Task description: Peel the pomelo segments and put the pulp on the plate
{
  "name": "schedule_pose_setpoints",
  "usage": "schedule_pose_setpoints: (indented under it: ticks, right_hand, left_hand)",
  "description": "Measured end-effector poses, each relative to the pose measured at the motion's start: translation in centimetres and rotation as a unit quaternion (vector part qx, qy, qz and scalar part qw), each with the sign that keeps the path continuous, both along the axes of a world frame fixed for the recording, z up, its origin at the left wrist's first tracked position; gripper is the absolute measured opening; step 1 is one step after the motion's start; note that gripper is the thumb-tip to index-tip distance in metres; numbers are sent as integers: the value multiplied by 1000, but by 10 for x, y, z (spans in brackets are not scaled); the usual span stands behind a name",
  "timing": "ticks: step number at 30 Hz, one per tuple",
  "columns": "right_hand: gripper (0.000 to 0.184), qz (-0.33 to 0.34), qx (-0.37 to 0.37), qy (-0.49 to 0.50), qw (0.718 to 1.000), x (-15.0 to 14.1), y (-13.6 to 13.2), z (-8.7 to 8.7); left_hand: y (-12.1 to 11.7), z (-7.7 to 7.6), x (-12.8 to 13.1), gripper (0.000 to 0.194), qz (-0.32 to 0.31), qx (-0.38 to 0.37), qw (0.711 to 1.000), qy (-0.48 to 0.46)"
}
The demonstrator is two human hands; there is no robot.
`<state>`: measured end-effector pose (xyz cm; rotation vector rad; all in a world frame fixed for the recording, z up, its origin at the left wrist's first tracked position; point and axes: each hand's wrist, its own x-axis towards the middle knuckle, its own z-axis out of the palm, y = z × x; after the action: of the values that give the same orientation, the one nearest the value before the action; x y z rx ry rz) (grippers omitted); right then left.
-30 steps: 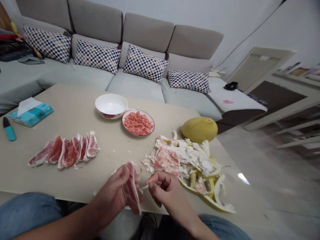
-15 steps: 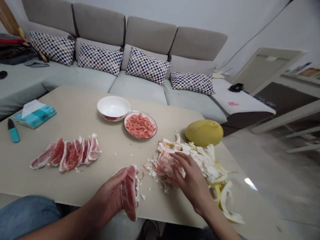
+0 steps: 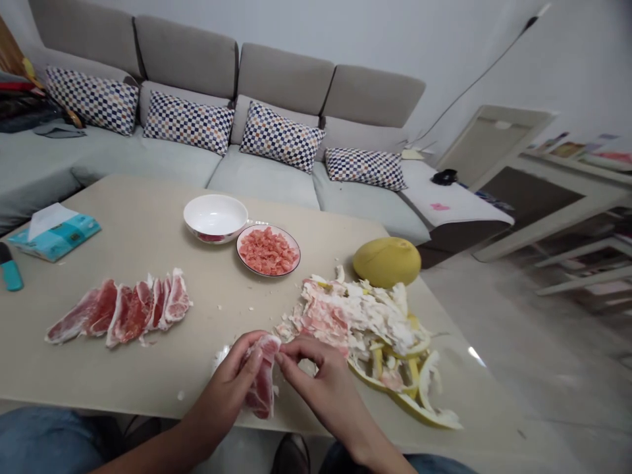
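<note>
Pink segment [image 3: 264, 384] sits gripped in your left hand [image 3: 228, 382] near the table [image 3: 99, 375] edge; your right hand [image 3: 326, 378] pinches its upper side. Cradle the flesh loosely and pull skin in short, low tugs, lest the pulp tear.

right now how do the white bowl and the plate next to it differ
The white bowl looks empty, while the plate holds a heap of pink pulp pieces. The bowl is deeper, with tall curved sides; the plate is shallower. The bowl's rim is plain white, but the plate's has a thin dark edge. Both are round and sit upright on the table.
</note>
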<state>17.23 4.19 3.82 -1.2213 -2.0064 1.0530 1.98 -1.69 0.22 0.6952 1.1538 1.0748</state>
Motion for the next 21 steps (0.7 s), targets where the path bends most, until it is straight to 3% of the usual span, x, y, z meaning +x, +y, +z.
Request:
schedule_pose_setpoints:
  ticks: [8,13,16,21]
  right_hand:
    - [19,-89,-18,19,996,-27,-19,-5]
    - [19,-101,-47,47,993,-51,-26,-12]
    - [19,-69,-97,69,990,-59,-27,-13]
    - [30,-46,-163,68,983,-71,-30,-12]
  left_hand:
    - [-5,-4,-5,56,31,48,996,63]
    - [-14,-15,-21,58,65,56,994,66]
    - [-19,-22,-34,55,78,56,995,24]
    - [-27,-29,-54,45,63,22,984,-167]
